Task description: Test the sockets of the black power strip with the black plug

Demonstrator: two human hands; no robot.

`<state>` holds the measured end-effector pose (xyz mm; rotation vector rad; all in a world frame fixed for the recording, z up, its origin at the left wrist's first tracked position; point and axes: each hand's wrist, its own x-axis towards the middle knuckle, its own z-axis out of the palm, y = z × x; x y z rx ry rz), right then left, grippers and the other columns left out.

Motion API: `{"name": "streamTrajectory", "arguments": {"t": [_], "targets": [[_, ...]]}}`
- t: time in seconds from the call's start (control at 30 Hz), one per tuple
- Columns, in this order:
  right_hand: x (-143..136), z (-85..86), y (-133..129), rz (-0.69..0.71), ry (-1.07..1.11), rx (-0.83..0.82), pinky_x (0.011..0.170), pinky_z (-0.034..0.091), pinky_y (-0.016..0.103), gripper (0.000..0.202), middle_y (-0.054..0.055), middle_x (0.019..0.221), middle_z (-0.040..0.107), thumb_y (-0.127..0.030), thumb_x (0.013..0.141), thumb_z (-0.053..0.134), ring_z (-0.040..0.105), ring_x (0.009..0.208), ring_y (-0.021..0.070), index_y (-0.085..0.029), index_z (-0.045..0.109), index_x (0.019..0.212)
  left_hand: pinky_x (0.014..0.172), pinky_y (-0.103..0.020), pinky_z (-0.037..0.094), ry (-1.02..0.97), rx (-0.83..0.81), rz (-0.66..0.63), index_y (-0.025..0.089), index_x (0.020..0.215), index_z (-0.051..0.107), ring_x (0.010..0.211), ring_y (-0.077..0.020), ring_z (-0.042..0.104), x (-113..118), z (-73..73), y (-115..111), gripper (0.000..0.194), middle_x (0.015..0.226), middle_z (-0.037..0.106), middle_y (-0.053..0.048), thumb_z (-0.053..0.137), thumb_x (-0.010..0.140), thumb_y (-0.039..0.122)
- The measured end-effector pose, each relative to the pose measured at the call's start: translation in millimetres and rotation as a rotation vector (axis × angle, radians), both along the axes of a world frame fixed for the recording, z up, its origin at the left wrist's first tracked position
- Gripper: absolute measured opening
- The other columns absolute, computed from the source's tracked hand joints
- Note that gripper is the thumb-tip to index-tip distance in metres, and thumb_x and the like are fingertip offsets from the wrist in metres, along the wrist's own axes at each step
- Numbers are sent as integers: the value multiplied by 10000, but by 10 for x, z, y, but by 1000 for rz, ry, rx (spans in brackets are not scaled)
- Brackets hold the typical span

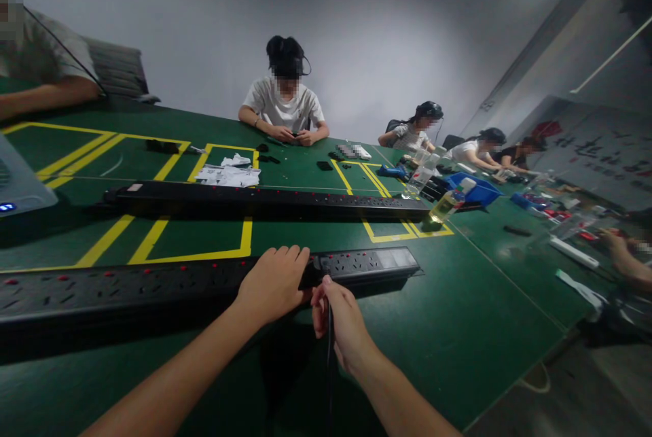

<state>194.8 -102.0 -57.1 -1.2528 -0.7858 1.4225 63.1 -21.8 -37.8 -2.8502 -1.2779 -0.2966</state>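
A long black power strip with red-marked sockets lies across the near side of the green table, running from the left edge to right of centre. My left hand lies over the strip, its fingers curled over the far edge. Beside it, a black plug sits against the socket face; whether it is fully seated cannot be told. My right hand is closed at the plug's near end, with thumb and fingers pinching its black cord. The cord hangs down toward me between my forearms.
A second black power strip lies farther back, parallel to the first. Behind it are crumpled white papers. To the right stand a bottle of yellowish liquid and a blue bin. A person sits opposite; others sit farther right.
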Motion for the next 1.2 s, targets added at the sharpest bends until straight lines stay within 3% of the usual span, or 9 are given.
{"name": "streamTrajectory", "arguments": {"t": [0.57, 1.0, 1.2], "targets": [[4, 71, 43, 1, 373, -46, 379, 251, 191, 373, -50, 442, 435, -531, 819, 548, 349, 366, 72, -160, 559, 774, 752, -393, 386, -6, 36, -5, 133, 1200, 473, 897, -285, 542, -1, -11, 0, 509, 1010, 582, -121, 476, 797, 444], [-6, 99, 48, -9, 271, 5, 383, 261, 186, 365, -45, 435, 445, -499, 855, 515, 360, 369, 70, -153, 565, 751, 749, -386, 380, 21, 14, -16, 176, 1278, 412, 903, -281, 545, -11, -11, -2, 583, 1026, 579, -113, 538, 781, 454], [3, 94, 62, -7, 225, 17, 377, 263, 190, 401, -46, 420, 449, -546, 823, 531, 356, 356, 72, -155, 555, 737, 769, -372, 385, -22, -27, -43, 211, 1193, 474, 933, -265, 547, -19, 50, -11, 460, 1026, 582, -100, 554, 792, 421]]}}
